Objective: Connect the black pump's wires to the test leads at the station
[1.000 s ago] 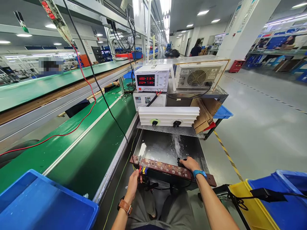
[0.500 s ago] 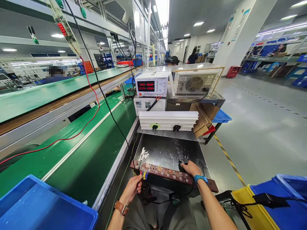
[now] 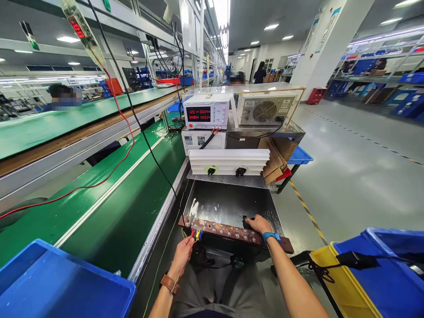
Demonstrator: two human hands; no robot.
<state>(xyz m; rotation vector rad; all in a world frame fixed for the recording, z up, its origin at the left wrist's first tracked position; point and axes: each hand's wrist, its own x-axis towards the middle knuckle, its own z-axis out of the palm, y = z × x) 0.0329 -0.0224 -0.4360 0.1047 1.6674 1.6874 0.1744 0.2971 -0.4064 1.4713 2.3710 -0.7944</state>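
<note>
Since the earlier frame, the lower reading on the red display of the bench power supply [image 3: 206, 112] is changed and the whole view is shifted a little, while both hands are kept near the same places. A perforated copper bar [image 3: 228, 232] is laid across the near end of a steel tray [image 3: 232, 203]. Red, yellow and blue crimp connectors [image 3: 198, 235] are seen only near its left end, and no wires are visible at the other holes along the bar, as far as can be told. The connectors are just at the fingertips of the left hand [image 3: 181, 257], but it cannot be told if they are gripped. The right hand [image 3: 260, 226] is half curled on the bar, beside a small black part [image 3: 245, 223]; if it is closed on this part cannot be told. Behind the tray, a white ribbed block [image 3: 228, 161] with two black terminals is placed on a metal shelf [image 3: 228, 179]. The power supply stands higher, beside a unit with a fan [image 3: 264, 111]. A green counter [image 3: 122, 212] runs along the left side.
</note>
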